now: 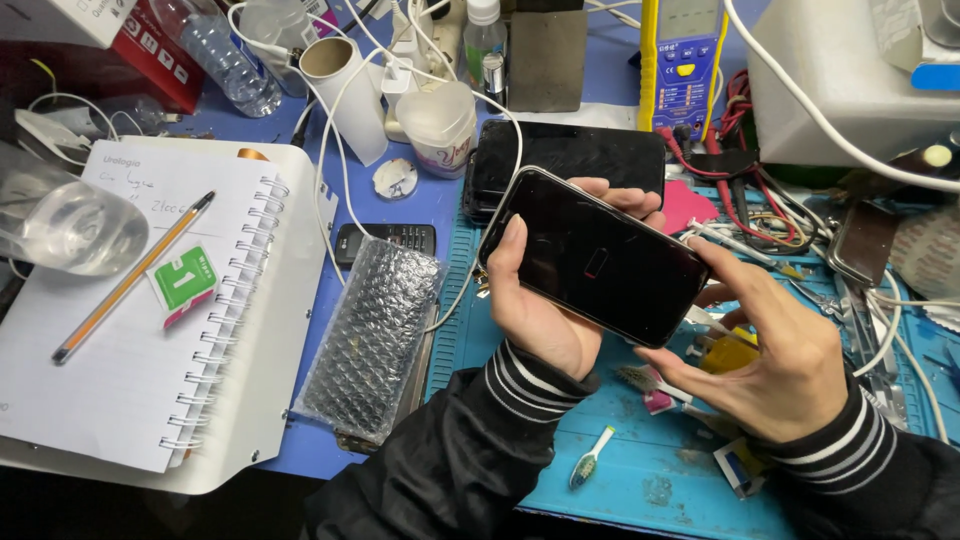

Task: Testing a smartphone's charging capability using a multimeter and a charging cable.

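Two hands on one smartphone (595,258), screen up, dark glass with a small low-battery icon near the middle. Left hand (535,310) cradles the phone from below: thumb lies along the near-left edge, fingers (630,197) wrap the far edge, so they are clamped on the phone body. Right hand (775,350) sits at the phone's lower-right end, fingers curled and pinching that corner; exact contact under the phone is hidden.

Phone's long axis runs diagonally, upper-left to lower-right, tilted toward the camera. Left hand carries most of the length; right hand only meets the end, so left is the nearer, load-bearing one.

Out from the phone:
- just behind it, a second dark phone (570,160) lies flat, white cable (340,120) running past.
- below it, the blue work mat (640,470) on the bench, with a small toothbrush (590,458), a yellow part (728,352) and scraps.
- left of it, a bubble-wrap pouch (375,335), a small keypad phone (390,238), then a spiral notepad (130,320) with a pencil (135,275).
- behind and right, a yellow multimeter (680,60) with red and black leads, and tweezers among the clutter.

Room is tight: bench crowded on every side of the phone, free mat only directly beneath the hands.
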